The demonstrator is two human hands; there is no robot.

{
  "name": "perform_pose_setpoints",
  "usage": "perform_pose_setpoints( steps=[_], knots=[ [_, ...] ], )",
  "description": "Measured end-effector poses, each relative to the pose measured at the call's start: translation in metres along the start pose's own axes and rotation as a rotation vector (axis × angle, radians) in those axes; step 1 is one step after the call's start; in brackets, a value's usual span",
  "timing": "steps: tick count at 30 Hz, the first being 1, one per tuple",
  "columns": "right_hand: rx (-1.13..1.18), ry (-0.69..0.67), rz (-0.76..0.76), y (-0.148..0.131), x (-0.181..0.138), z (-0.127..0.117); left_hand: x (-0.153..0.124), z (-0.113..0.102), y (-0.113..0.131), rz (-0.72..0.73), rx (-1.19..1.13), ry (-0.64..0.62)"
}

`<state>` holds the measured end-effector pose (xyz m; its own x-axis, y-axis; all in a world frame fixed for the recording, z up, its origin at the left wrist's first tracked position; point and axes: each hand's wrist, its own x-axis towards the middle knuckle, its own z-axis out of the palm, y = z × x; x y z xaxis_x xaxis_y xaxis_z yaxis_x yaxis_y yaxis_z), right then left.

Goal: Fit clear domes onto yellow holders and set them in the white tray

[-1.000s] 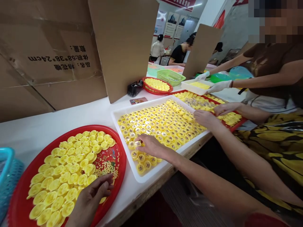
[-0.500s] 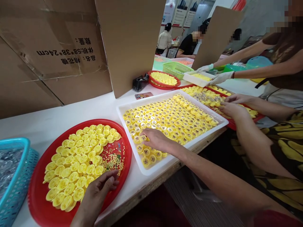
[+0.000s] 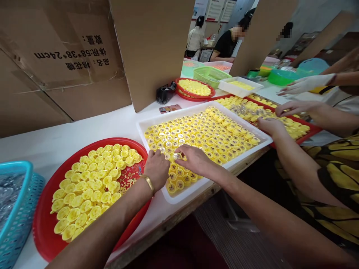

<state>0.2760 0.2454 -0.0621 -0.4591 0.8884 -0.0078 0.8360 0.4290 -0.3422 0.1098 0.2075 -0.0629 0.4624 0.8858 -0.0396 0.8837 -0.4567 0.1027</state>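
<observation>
Head view, left hand (image 3: 157,169) loosely curled, right hand (image 3: 194,158) pinching yellow cup (image 3: 177,156)

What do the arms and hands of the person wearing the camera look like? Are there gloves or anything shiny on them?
No gloves! The left hand and the right hand are both bare, with ordinary fingers and thumbs. The forearms are bare too. The shiny bit is a gold-coloured bracelet, a smooth band around the left wrist.
</observation>
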Motion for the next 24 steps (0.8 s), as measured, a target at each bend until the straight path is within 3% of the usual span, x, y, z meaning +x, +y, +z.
perform_pose_setpoints(
  steps=[4,24],
  knots=[
    [0.015,-0.017,-0.017,0.004,-0.011,0.001,0.015,0.003,0.008,-0.039,0.063,-0.119],
    [0.075,-0.039,0.0,0.011,-0.028,0.01,0.034,0.011,0.012,-0.038,0.085,-0.219]
  ],
)
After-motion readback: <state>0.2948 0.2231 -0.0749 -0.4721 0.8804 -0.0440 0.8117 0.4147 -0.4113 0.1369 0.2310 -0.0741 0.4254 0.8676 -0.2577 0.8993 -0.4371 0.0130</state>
